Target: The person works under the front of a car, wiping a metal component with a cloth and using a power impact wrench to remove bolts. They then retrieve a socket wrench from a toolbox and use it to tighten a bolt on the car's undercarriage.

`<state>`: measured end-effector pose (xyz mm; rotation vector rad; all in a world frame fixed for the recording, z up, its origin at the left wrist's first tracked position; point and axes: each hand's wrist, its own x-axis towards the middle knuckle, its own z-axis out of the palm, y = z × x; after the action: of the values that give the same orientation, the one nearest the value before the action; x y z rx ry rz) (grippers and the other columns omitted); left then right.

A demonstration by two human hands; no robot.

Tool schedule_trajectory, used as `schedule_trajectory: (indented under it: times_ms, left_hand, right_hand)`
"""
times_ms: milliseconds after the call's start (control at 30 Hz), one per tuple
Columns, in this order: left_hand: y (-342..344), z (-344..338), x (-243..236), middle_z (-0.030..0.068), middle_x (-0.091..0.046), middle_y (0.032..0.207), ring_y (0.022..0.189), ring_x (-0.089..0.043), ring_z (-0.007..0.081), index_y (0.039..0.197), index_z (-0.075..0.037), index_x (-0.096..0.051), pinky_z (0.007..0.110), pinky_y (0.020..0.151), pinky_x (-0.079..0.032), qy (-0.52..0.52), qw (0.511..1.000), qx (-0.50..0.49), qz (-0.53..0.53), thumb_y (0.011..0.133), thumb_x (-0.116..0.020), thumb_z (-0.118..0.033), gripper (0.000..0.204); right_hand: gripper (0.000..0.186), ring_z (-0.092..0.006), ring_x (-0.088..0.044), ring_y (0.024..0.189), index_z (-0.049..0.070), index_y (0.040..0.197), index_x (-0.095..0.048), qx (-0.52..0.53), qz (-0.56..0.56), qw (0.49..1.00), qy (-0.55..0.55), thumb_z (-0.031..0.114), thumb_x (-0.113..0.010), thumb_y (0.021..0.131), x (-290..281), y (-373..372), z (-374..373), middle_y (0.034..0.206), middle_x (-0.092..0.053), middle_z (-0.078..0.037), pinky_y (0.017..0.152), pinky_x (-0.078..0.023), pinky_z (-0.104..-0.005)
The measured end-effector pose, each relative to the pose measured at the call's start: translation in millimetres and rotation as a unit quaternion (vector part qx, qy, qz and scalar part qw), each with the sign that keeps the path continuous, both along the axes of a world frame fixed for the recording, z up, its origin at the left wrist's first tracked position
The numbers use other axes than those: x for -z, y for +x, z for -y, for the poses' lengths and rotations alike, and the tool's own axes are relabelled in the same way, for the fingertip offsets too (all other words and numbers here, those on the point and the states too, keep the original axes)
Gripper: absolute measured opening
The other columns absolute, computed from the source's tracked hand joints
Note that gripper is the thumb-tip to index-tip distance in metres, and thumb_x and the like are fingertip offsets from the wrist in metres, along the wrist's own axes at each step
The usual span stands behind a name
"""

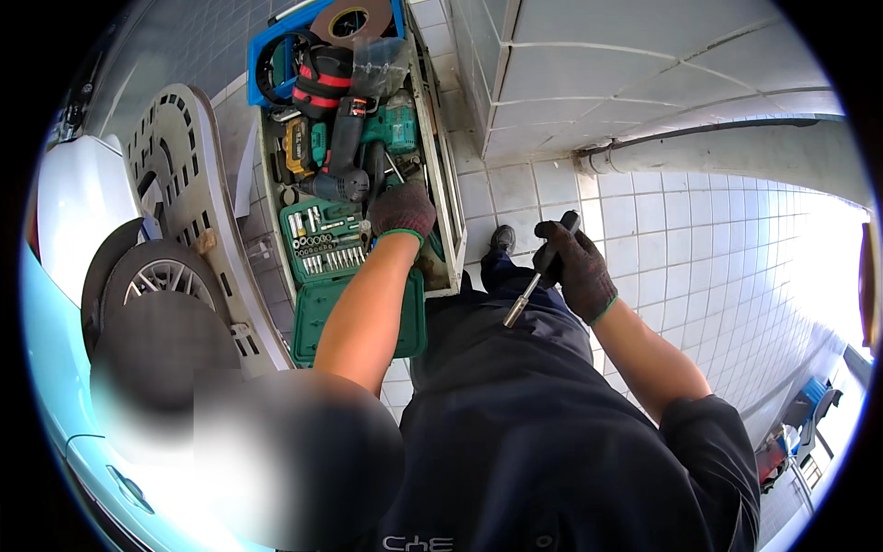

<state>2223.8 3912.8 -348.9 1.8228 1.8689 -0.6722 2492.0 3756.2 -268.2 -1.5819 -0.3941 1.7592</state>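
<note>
My right hand [579, 269], in a dark knit glove, is closed round the black handle of a nut driver [526, 300]. Its metal shaft slants down to the left and ends in a socket. My left hand [402, 210], gloved alike, reaches into a long toolbox [447, 198]. Its fingers are hidden, and a thin metal shaft [394, 168] shows just beyond them. Beside that hand lies an open green socket set [296, 247] with rows of sockets and bits; its lid [359, 317] hangs toward me. A black drill [345, 166] and a green power tool [397, 124] lie farther in.
A blue tray [261, 69] at the box's far end holds a tape roll [351, 20] and red-black earmuffs [322, 81]. On the left stand a slotted metal panel [198, 175], a car wheel [164, 276] and a light blue car [55, 340]. A tiled wall [589, 78] rises ahead; the lower left is blurred.
</note>
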Motion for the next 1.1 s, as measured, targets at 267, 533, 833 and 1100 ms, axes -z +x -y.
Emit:
schedule_trajectory:
  times_ms: [267,533,833,1100]
  left_hand:
    - [-42,7,8,0.0039,-0.066,0.066,0.050,-0.057,0.0157,0.091,-0.004,-0.078,0.037,0.052,-0.046,-0.041,0.844,-0.355,0.400,0.089,-0.080,-0.029,0.025]
    - [-101,40,-94,0.0040,-0.065,0.087,0.082,-0.059,0.0145,0.094,-0.003,-0.072,0.031,0.081,-0.050,-0.063,0.817,-0.280,0.499,0.093,-0.070,-0.028,0.025]
    - [-175,93,-156,0.0096,-0.069,0.103,0.095,-0.064,0.0197,0.104,0.005,-0.072,0.036,0.088,-0.051,-0.088,0.706,-0.191,0.676,0.085,-0.068,-0.015,0.028]
    - [-217,96,-187,0.0108,-0.065,0.098,0.087,-0.062,0.0191,0.105,0.006,-0.070,0.034,0.077,-0.051,0.012,0.722,-0.105,0.684,0.088,-0.070,-0.009,0.023]
  right_hand:
    - [0.058,-0.0189,-0.063,0.068,-0.001,0.131,-0.066,-0.019,-0.003,1.000,0.015,0.051,-0.067,0.107,-1,8,-3,0.083,-0.068,-0.011,0.064,-0.050,-0.0328]
    - [0.031,-0.0118,-0.064,0.074,0.001,0.123,-0.071,-0.117,-0.071,0.990,0.048,0.023,-0.075,0.101,-18,-22,-36,0.085,-0.067,-0.003,0.068,-0.054,-0.0302]
    - [0.048,-0.0117,-0.064,0.068,-0.002,0.141,-0.066,-0.237,-0.064,0.955,0.166,0.009,-0.075,0.095,-99,-112,-105,0.100,-0.075,-0.011,0.057,-0.053,-0.0263]
    - [0.050,-0.0157,-0.073,0.075,0.000,0.136,-0.069,-0.257,-0.177,0.942,0.124,0.003,-0.075,0.086,-127,-166,-100,0.102,-0.076,-0.010,0.054,-0.059,-0.0293]
